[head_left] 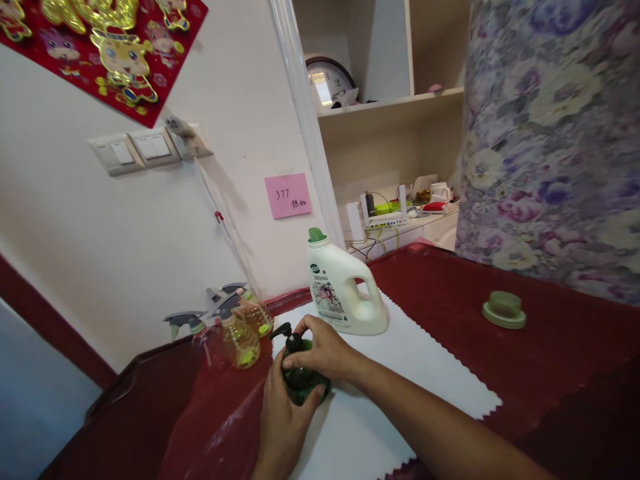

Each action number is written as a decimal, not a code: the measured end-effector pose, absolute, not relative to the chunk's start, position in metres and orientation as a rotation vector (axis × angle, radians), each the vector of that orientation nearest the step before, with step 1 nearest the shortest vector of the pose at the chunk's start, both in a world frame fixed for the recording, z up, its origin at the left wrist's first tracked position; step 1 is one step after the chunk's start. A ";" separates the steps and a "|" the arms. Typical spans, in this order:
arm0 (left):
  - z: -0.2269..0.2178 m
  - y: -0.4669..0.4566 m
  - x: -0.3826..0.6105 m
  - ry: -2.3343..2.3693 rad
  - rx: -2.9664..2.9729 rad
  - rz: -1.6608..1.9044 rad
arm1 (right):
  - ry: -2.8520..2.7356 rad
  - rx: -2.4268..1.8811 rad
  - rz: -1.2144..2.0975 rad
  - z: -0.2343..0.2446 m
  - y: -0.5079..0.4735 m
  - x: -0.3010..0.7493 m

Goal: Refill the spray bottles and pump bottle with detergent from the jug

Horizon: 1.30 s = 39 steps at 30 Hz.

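A dark green pump bottle (299, 379) stands on a white cloth (400, 373) with a scalloped edge. My left hand (285, 417) is wrapped around its lower body. Higher up, my right hand (320, 350) grips the black pump collar, fingers closed at the neck; the pump's spout points left. Just behind stands a large pale detergent jug (345, 293) with a handle and a printed label. Its mouth is uncapped, with a green spout piece showing. A green translucent cap (504, 310) sits far to the right on the dark red tabletop (445, 293).
Several spray bottles (240, 340), some with yellowish liquid, stand at the left by the wall. A white cable (220, 213) hangs from the wall socket behind them. Behind the table are shelves with a clock (330, 80) and a white router (387, 217). A floral curtain (550, 147) hangs at right.
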<state>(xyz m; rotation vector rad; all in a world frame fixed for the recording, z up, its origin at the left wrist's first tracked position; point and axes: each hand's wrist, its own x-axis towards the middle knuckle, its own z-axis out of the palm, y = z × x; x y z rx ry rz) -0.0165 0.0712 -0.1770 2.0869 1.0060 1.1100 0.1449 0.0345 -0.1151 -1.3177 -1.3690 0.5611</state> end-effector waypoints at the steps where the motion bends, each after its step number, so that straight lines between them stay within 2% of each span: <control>1: -0.177 0.071 -0.016 1.006 2.080 1.117 | -1.401 -1.292 0.573 -0.114 0.034 0.146; 5: -0.176 0.069 -0.015 1.008 2.059 1.136 | -1.481 -1.203 0.574 -0.109 0.035 0.148; 10: -0.174 0.068 -0.015 1.017 2.049 1.126 | -1.312 -1.293 0.522 -0.115 0.035 0.140; 21: -0.174 0.068 -0.015 1.035 2.054 1.132 | -1.342 -1.298 0.561 -0.109 0.034 0.142; 31: -0.169 0.066 -0.016 1.008 2.023 1.093 | -1.642 -1.257 0.797 -0.112 0.027 0.156; 39: -0.172 0.067 -0.017 1.005 1.963 1.090 | -1.637 -1.321 0.628 -0.109 0.022 0.147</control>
